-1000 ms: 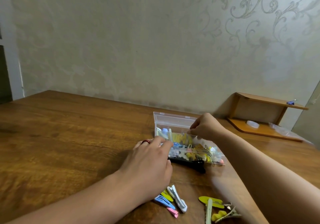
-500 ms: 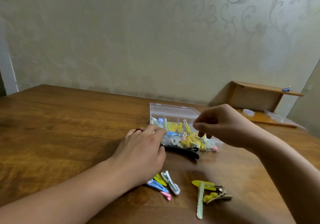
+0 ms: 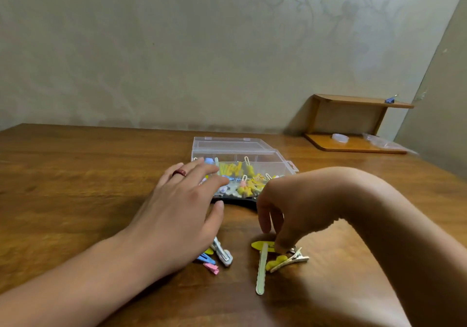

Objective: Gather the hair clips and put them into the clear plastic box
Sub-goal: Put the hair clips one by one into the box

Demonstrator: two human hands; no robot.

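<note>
- Judging from the contents, the task stands well past its midpoint: the clear plastic box (image 3: 242,150) sits open on the wooden table (image 3: 75,187), lid folded back, and already holds a dense layer of hair clips (image 3: 242,177), mostly yellow with some blue and white.
- Outstanding items lie on the table in front of the box, in two loose groups.
- Group one, partly under the left wrist: a white clip (image 3: 223,253), a blue clip (image 3: 206,258), a pink clip (image 3: 211,268) and a sliver of yellow clip beside them.
- Group two, beneath the right hand: a flat yellow clip (image 3: 261,245), a long pale green clip (image 3: 261,271) lying across it, and a metal clip with a yellow ornament (image 3: 285,261).
- A long black clip (image 3: 240,202) rests against the near wall of the box, outside it; it also appears to need putting away.
- The left hand (image 3: 182,208) lies flat, fingers straight and spread, fingertips at the near left corner of the box; it holds nothing. A red ring sits on one finger.
- The right hand (image 3: 290,208) hangs over group two, fingers pointing down and loosely curled, tips at the flat yellow clip. Whether a clip is actually pinched cannot be told; the fingers hide the contact.
- A wooden shelf (image 3: 353,122) stands at the far right of the table.
- No brand, label or legible writing is visible on the box, clips or elsewhere.
</note>
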